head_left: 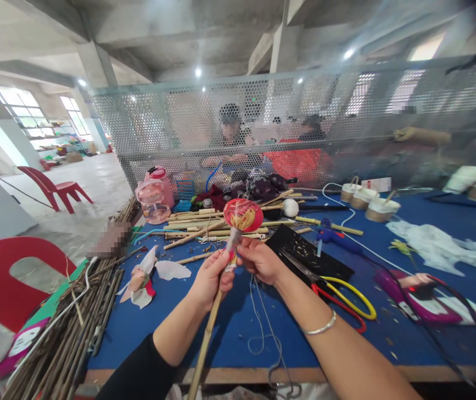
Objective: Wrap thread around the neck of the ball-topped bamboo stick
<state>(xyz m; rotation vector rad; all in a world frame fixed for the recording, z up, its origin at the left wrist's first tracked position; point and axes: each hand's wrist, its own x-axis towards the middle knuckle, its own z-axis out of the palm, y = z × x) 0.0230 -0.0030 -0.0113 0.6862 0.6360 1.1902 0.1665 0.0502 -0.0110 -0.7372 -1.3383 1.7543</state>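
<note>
My left hand point(216, 278) is closed around a bamboo stick point(207, 347), which slants up from the table's front edge. At its upper end sits a round red head point(243, 215) with a yellowish pattern. The neck below the head has a greyish wrapping point(233, 240). Close beside that neck, my right hand point(261, 260) is pinched shut. A thin grey thread point(278, 341) hangs from its fingers in loops down to the table edge. The fingertips partly hide where thread and neck meet.
Scissors point(338, 294) with red and yellow handles lie right, by a black sheet point(305, 250) and a blue glue gun point(338, 236). Bamboo sticks point(192, 225) lie behind. Paper petals point(140, 280) and bundled twigs point(75, 322) are left. A perforated screen point(171, 122) stands behind; people sit beyond it.
</note>
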